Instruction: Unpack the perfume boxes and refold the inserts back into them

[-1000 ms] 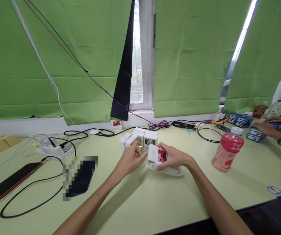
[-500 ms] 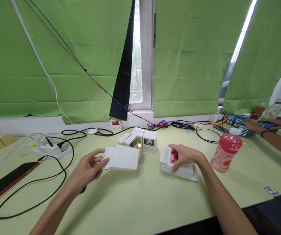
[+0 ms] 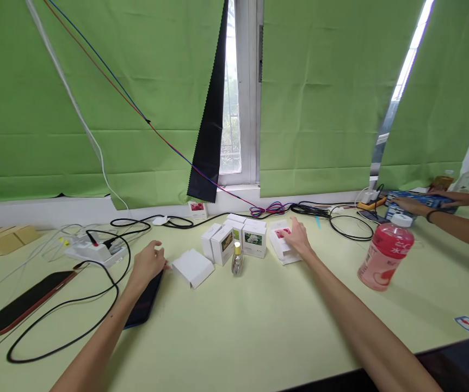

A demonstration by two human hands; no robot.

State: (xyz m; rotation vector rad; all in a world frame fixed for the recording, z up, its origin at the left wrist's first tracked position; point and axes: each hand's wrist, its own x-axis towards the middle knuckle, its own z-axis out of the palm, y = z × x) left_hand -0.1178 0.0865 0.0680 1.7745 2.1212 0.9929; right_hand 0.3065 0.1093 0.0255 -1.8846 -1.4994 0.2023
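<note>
My left hand (image 3: 149, 265) hovers at the left with loosely bent fingers, holding nothing. A white folded card piece (image 3: 193, 268) lies just right of its fingertips, and a dark phone (image 3: 147, 299) is partly hidden under the wrist. My right hand (image 3: 296, 239) rests with fingers apart on a flattened white carton (image 3: 287, 255) with a red flower picture, lying on the table. Between the hands stands a small glass bottle (image 3: 238, 261) with a gold cap. Several small white boxes (image 3: 254, 238) with flower pictures are grouped behind it.
A pink drink bottle (image 3: 385, 253) stands right of my forearm. Black cables and a power strip (image 3: 91, 249) lie at the left, near another phone (image 3: 24, 302). Coiled wires (image 3: 267, 209) run along the wall. Far right, another person's hands (image 3: 414, 207) touch blue packs (image 3: 401, 198).
My left hand has let go of the white card piece, now on the table, and moved left. My right hand has moved away from me with the flattened carton and set it beside the boxes.
</note>
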